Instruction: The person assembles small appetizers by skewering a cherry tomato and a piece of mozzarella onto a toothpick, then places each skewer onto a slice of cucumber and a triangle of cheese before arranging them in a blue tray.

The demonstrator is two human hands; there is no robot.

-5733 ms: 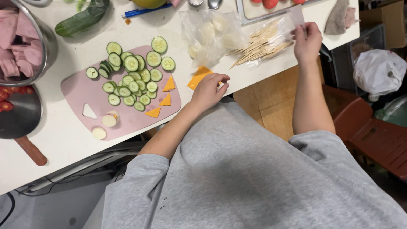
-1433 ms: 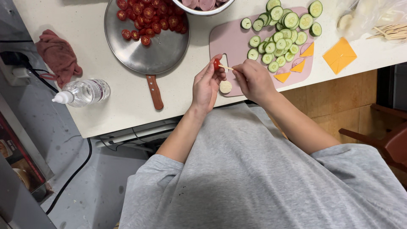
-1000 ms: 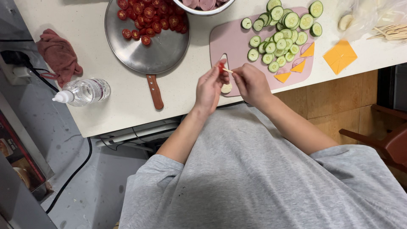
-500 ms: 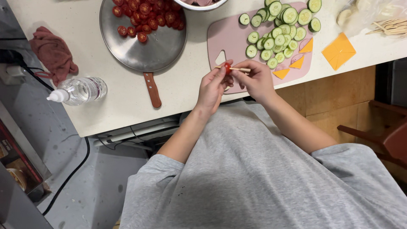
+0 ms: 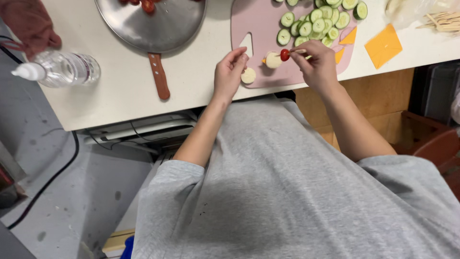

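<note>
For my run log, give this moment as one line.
right hand: holds skewer with tomato | left hand: by white slice | board: cucumber slices

Head view, steeply down, close

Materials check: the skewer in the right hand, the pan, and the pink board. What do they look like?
Skewer: thin, pale, matte, so probably wood or bamboo. Pan: bare grey metal with a dull sheen, likely steel; its handle looks like reddish-brown wood. Board: smooth, uniform matte pink, probably plastic or silicone.
</note>
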